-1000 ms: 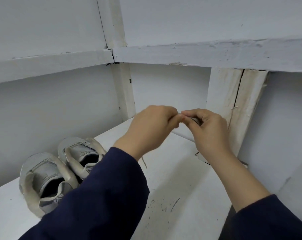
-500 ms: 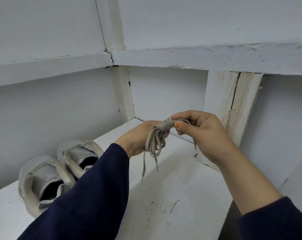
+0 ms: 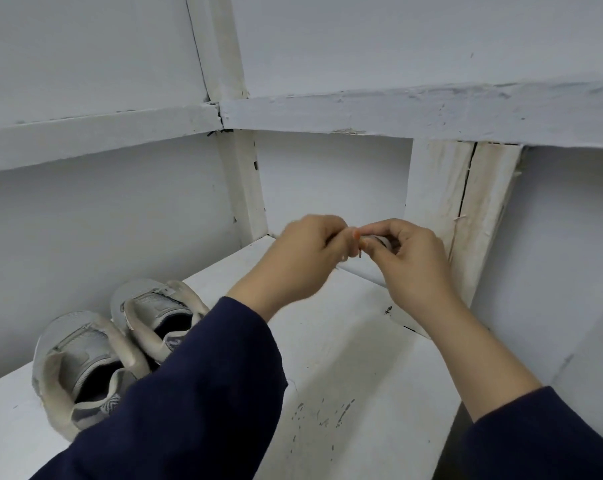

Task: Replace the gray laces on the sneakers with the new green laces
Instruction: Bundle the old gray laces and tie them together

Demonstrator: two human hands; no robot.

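The white painted shelf (image 3: 355,358) ran under and ahead of both hands, its scuffed board serving as the work surface. Dark blue sleeves (image 3: 196,393) reached across it from the near edge, the left one the bigger in view.

Below and to the left of the left hand stood the sneakers (image 3: 120,337), side by side against the wall with their heels toward the person and the left sleeve covering their near corner. They seemed to be parked out of the way. No lace could be made out across their tongues, so they were probably already stripped.

The left hand (image 3: 303,261) and the right hand (image 3: 414,268) met in the air above the board, fingertip to fingertip, neither touching the shelf. Raising the work like that likely kept a limp cord from dragging.

The right hand's thumb and fingers were curled narrowly around a small pale wad, probably the gray lace (image 3: 383,241) gathered into a bundle to be put aside. The left hand's fingers were curled toward the same spot but blurred. Whether they pinched the wad or only met the right fingertips could not be told.

No green laces showed anywhere around the hands, so threading had not begun.
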